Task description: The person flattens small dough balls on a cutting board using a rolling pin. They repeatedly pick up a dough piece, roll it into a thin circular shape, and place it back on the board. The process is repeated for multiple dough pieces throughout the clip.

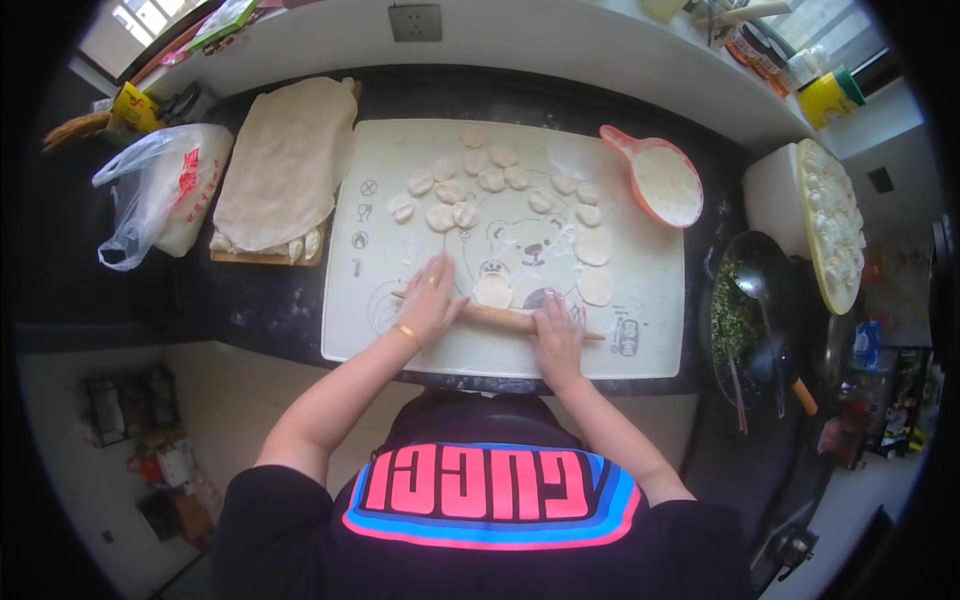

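Observation:
A wooden rolling pin point(500, 318) with tapered ends lies across the pale pastry mat point(400, 340). My left hand point(432, 303) holds it down near its left end, palm on the wood and fingers reaching forward. Toward the other end my right hand point(558, 335) grips it the same way. Just beyond the pin, between my hands, is a small flat dough round point(494, 290). Two thin rolled wrappers point(594, 245) lie to the right, partly overlapping or touching at their edges. Several small flattened dough pieces point(491, 178) are scattered over the mat's far half.
A red-rimmed scoop of flour point(667, 186) stands at the mat's far right corner. Beyond it are a tray of dumplings point(832, 225) and a wok of chopped green filling point(738, 315). On the left, a dough sheet point(283, 160) covers a wooden board, beside a plastic bag point(170, 190).

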`<state>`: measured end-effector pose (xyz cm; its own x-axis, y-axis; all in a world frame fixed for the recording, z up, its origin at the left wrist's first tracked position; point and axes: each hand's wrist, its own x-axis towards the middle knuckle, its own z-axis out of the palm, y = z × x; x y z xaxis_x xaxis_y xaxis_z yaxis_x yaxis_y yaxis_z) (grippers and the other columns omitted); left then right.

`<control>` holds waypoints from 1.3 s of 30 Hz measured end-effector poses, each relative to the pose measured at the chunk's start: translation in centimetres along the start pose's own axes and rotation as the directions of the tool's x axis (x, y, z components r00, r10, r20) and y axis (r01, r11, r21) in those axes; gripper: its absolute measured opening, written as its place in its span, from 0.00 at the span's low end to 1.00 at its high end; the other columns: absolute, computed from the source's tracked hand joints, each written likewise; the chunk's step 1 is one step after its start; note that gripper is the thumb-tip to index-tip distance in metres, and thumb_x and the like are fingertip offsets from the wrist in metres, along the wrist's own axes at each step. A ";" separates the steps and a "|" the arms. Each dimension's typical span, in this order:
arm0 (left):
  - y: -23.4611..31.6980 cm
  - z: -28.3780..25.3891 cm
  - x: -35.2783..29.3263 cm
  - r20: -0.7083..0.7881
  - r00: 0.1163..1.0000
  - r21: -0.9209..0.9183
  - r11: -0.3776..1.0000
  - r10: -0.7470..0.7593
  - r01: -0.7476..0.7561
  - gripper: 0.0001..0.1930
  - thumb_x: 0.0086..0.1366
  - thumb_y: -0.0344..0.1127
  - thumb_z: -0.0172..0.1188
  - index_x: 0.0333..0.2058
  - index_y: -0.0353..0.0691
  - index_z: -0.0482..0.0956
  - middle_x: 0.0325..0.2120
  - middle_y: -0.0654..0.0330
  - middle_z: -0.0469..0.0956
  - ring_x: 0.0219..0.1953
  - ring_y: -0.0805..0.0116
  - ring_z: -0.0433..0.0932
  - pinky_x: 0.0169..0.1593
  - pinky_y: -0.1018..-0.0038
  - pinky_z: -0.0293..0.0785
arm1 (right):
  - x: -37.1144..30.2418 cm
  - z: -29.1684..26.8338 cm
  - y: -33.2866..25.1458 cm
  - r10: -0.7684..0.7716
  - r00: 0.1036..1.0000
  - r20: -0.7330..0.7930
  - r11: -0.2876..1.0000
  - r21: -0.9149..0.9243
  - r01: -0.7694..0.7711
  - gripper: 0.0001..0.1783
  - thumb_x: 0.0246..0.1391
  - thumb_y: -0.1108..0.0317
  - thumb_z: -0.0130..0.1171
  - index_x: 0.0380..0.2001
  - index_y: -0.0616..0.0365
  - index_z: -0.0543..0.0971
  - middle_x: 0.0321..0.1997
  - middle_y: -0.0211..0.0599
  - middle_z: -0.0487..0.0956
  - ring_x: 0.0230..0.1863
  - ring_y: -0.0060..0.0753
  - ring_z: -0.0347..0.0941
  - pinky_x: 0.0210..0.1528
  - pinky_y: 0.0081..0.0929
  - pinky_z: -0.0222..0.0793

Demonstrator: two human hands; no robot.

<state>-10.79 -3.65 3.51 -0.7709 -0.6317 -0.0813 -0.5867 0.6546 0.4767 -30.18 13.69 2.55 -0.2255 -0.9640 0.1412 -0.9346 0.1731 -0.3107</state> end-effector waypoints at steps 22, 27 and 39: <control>1.7 -0.9 1.6 0.001 0.984 0.297 0.940 -0.176 0.168 0.36 0.64 0.47 0.47 0.66 0.41 0.46 0.67 0.51 0.40 0.69 0.49 0.37 0.67 0.49 0.34 | 2.1 -1.2 -0.5 0.199 0.971 0.132 0.975 -0.128 -0.182 0.46 0.50 0.46 0.55 0.65 0.59 0.52 0.71 0.51 0.45 0.72 0.52 0.37 0.67 0.62 0.29; 0.9 -0.6 0.5 -0.004 0.988 0.303 0.942 -0.151 0.145 0.35 0.65 0.48 0.45 0.66 0.41 0.46 0.67 0.48 0.41 0.69 0.49 0.38 0.66 0.47 0.35 | 1.6 -1.6 -1.1 0.157 0.970 0.185 0.981 -0.146 -0.131 0.48 0.49 0.42 0.54 0.66 0.59 0.51 0.72 0.50 0.41 0.72 0.52 0.35 0.66 0.62 0.28; 0.2 1.1 -2.1 -0.017 0.998 0.205 0.978 0.053 -0.049 0.35 0.61 0.49 0.52 0.63 0.40 0.53 0.61 0.44 0.54 0.63 0.47 0.53 0.62 0.54 0.50 | -1.4 0.3 -0.3 0.000 0.998 -0.058 0.999 -0.047 -0.003 0.28 0.40 0.64 0.66 0.46 0.53 0.68 0.68 0.47 0.54 0.70 0.47 0.47 0.64 0.64 0.35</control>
<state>-9.54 -1.71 2.85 -0.7969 -0.6027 -0.0413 -0.5868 0.7558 0.2907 -29.51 14.91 2.15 -0.2414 -0.9506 0.1953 -0.9457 0.1854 -0.2669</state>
